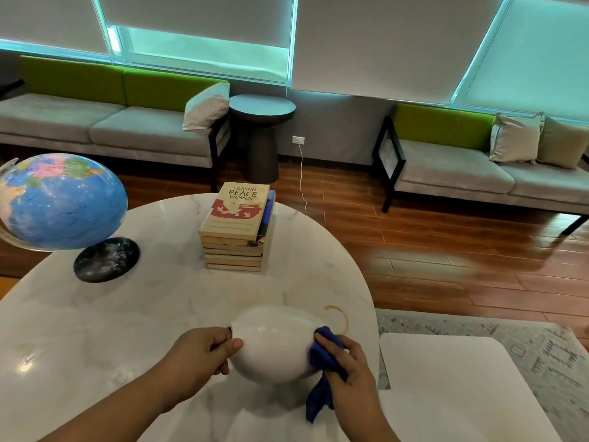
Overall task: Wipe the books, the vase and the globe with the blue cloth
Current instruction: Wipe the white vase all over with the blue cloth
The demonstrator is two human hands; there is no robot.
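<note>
A round white vase is tipped on its side just above the marble table near its front edge. My left hand grips the vase at its mouth, thumb on the outside. My right hand holds the blue cloth and presses it against the vase's right end, with the cloth's tail hanging down. A stack of several books stands at the table's middle. The blue globe on its black base stands at the left.
A brown ring stain marks the table beside the vase. A smaller white table stands to the right over a patterned rug. Grey-and-green sofas, a dark round side table and a white cable line the far wall.
</note>
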